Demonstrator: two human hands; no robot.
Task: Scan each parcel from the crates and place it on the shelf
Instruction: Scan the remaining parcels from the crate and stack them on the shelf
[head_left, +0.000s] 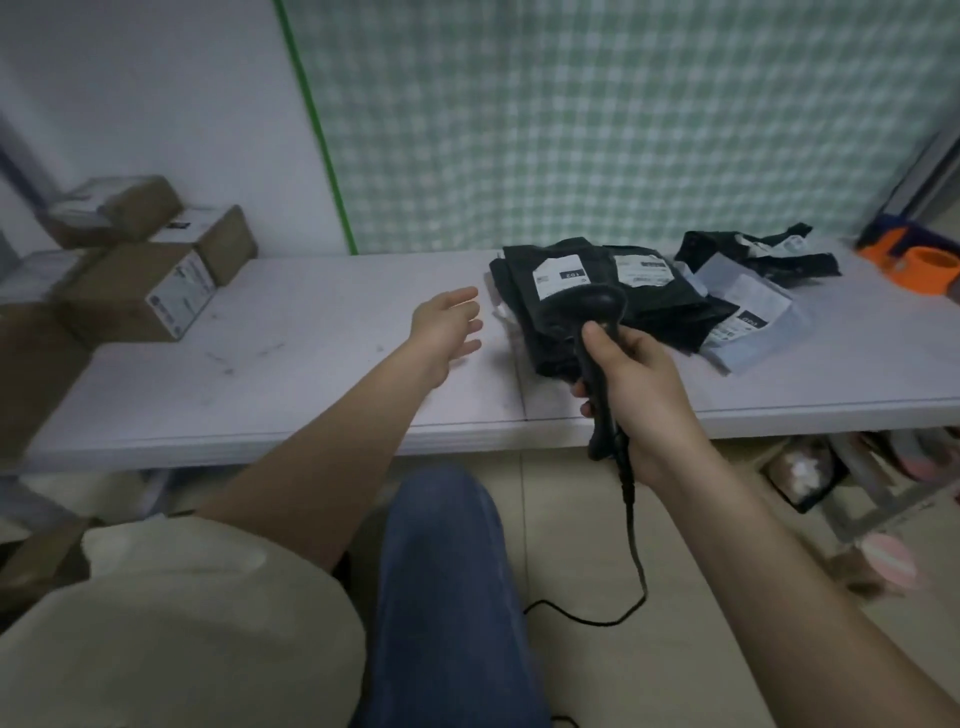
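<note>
— Anything readable on the shelf?

— Little. The white label (558, 275) on the front black bag (597, 312) has a dark strip with "102", seen upside down.

— And the grey bag (748, 325) to its right?

— Its label carries a dark strip with three characters, upside down, perhaps "040"; too blurred to be sure.

— The boxes (140, 291) on the left?

— White labels with fine print and a round mark, none of it legible.

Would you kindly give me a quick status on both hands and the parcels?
Right hand grips scanner. Left hand open, empty, above shelf. Black parcels piled ahead. Nothing between.
</note>
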